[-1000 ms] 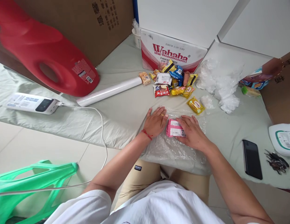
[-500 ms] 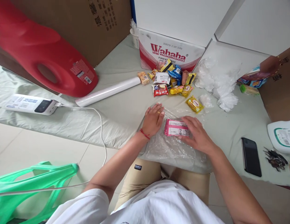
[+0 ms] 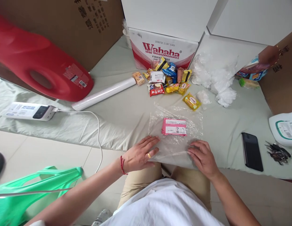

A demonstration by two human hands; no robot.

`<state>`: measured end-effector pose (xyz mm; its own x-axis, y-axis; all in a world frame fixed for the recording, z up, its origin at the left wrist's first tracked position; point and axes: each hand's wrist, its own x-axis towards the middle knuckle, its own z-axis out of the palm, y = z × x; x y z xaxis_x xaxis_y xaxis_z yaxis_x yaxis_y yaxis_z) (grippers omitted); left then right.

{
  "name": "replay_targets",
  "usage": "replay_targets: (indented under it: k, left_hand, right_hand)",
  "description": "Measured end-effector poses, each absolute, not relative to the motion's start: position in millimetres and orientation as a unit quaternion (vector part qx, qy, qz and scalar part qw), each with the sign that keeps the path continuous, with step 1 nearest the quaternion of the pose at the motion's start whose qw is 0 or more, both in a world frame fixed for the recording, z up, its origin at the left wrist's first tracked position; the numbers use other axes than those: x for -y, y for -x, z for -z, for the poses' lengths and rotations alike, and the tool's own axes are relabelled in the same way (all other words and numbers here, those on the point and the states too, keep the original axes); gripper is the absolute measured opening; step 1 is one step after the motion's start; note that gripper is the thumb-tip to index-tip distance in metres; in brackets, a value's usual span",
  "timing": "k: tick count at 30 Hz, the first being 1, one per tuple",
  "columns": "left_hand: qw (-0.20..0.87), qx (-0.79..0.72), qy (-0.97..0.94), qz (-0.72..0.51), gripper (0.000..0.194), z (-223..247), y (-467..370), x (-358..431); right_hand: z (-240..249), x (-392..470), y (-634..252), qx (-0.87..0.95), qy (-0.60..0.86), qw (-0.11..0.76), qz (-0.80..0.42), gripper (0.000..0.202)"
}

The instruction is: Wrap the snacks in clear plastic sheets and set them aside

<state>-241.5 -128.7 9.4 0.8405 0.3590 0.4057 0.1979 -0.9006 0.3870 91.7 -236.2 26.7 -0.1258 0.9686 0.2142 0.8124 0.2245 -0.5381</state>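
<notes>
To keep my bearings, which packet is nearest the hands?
The bright pink, white-labelled packet; all other packets sit farther from the left hand and right hand.

Probably a home: snacks (image 3: 169, 81), red jug (image 3: 54, 59)

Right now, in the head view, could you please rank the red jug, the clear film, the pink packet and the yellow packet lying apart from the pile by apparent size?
1. Red jug, though the frame cuts it off
2. Clear film, partly covered
3. Pink packet
4. Yellow packet
</notes>
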Motion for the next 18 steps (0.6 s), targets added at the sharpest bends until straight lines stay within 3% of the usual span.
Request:
replay_targets:
  k: [3,9,13,18]
  left_hand:
    - [0.217,-0.177,-0.926,-0.253,0.014,-6,248,126]
    - [0.403,-0.308,-0.813,-0.285,0.025,-32,238,97]
    - [0.404,-0.481,-0.737,-0.251,0.035,-36,225,70]
    - [0.322,-0.574,-0.721,-0.215,0.020,-26,207,46]
  right_hand:
    - [-42,217,-97,0.713,0.603,0.282,-0.221,0.025]
    - [-68,169,-122,0.701,0.600,0.242,-0.299,0.031]
    - [-66,139,-134,0.676,0.618,0.240,-0.323,0.037]
    - [-49,118,-137,0.649,0.661,0.207,-0.315,0.038]
